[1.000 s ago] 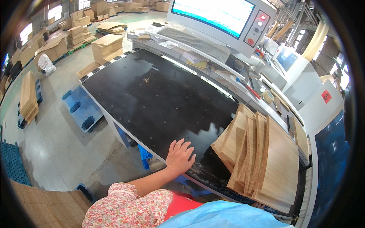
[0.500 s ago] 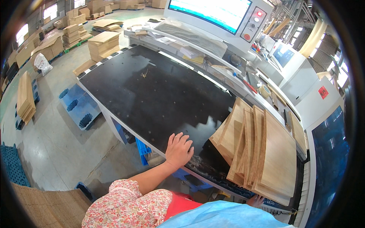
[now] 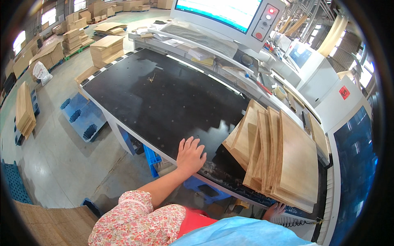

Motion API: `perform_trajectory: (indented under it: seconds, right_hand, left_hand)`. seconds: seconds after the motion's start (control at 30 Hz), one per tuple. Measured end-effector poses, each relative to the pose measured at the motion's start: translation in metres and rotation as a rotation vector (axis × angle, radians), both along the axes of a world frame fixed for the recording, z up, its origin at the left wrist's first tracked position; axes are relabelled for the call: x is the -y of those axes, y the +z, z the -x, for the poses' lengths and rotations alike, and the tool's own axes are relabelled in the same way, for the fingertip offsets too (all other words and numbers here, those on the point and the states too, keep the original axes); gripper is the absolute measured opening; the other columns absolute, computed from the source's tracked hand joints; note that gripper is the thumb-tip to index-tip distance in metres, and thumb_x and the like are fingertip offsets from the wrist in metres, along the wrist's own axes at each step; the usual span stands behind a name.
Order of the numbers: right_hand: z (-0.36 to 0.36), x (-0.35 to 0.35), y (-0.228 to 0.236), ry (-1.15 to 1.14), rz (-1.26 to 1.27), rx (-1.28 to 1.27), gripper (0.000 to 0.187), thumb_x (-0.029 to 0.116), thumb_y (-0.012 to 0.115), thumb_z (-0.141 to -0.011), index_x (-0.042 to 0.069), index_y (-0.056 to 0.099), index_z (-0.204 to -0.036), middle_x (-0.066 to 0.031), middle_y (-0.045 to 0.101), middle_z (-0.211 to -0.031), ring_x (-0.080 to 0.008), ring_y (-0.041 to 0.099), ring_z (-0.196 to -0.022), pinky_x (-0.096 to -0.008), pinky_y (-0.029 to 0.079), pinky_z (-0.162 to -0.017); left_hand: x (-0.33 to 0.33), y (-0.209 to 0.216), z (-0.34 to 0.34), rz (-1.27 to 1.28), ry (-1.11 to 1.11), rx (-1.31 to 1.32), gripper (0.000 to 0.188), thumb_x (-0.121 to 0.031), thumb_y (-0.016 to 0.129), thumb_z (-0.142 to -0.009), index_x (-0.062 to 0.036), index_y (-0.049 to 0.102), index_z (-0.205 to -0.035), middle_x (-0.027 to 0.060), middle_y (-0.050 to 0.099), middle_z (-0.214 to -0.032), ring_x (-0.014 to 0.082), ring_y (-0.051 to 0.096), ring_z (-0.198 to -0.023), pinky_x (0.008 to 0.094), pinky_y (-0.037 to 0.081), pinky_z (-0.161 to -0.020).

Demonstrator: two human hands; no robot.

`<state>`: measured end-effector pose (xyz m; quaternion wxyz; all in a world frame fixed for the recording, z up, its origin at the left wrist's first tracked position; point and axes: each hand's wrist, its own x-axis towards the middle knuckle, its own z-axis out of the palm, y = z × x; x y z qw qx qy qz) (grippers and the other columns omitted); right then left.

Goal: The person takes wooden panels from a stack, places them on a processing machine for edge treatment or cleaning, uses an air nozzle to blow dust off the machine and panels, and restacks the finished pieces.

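Note:
My left hand point(image 3: 191, 156) lies on the near edge of the black tabletop point(image 3: 164, 98), open, its fingers spread and holding nothing. To its right, thin wooden boards point(image 3: 298, 158) lean over one another in a slanted, fanned pile at the table's right end. My right hand point(image 3: 274, 210) is at the near table edge, just below the pile's lower corner. Its visible fingers are stretched out and apart; light-blue fabric point(image 3: 242, 233) hides its wrist and arm. Whether its fingertips touch the lowest board, I cannot tell.
Behind the table stands a machine with a screen point(image 3: 221, 10) and a button panel point(image 3: 264, 22). A tape roll point(image 3: 280, 92) and a red-handled tool point(image 3: 262, 87) lie on its ledge. A blue pallet point(image 3: 84, 117) and stacked boards point(image 3: 25, 108) occupy the floor at left.
The view has shifted slightly. More of my right hand's fingers show by the table edge. My left hand keeps its place on the tabletop, and the boards' arrangement looks the same.

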<state>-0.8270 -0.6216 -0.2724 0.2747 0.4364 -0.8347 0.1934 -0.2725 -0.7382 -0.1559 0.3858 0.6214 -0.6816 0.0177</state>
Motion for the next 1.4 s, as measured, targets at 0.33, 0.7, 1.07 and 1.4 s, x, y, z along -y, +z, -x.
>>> perform_trajectory:
  seconds: [0.33,0.7,1.07,1.4]
  right_hand:
    - [-0.002,-0.005,0.012,-0.012,-0.008,0.089,0.047,0.03,0.034,-0.094,0.007,0.049,-0.132,-0.0178,0.035,-0.144,-0.0309,0.023,-0.137,-0.05,0.009,-0.112]
    - [0.002,-0.001,0.015,-0.09,-0.205,0.166,0.055,0.04,0.028,-0.095,0.007,0.043,-0.137,-0.0159,0.027,-0.149,-0.0315,0.019,-0.139,-0.0476,0.005,-0.114]
    - [0.01,0.005,0.002,-0.072,-0.205,0.111,0.055,0.04,0.026,-0.096,0.006,0.047,-0.134,-0.0153,0.028,-0.149,-0.0311,0.019,-0.138,-0.049,0.006,-0.113]
    - [0.032,-0.001,-0.014,-0.111,-0.114,0.064,0.057,0.044,0.023,-0.097,0.008,0.047,-0.134,-0.0163,0.031,-0.147,-0.0332,0.024,-0.136,-0.05,0.009,-0.112]
  left_hand:
    - [-0.001,0.003,0.003,-0.155,-0.009,0.029,0.041,-0.033,0.062,-0.08,-0.011,0.059,-0.114,0.014,0.045,-0.134,0.0317,0.03,-0.133,0.0496,0.016,-0.11]
    - [-0.001,0.003,0.0,-0.257,-0.014,0.088,0.053,-0.04,0.055,-0.083,-0.0114,0.051,-0.128,0.0174,0.034,-0.144,0.0328,0.02,-0.138,0.0505,0.009,-0.112]
    - [-0.003,0.007,-0.003,-0.216,0.045,0.097,0.065,-0.041,0.056,-0.083,-0.0075,0.04,-0.136,0.0191,0.027,-0.147,0.0334,0.017,-0.139,0.05,0.011,-0.112]
    - [-0.002,0.008,0.0,-0.251,-0.002,0.09,0.062,-0.04,0.055,-0.084,-0.0073,0.042,-0.134,0.0184,0.029,-0.146,0.0328,0.018,-0.139,0.0493,0.012,-0.112]
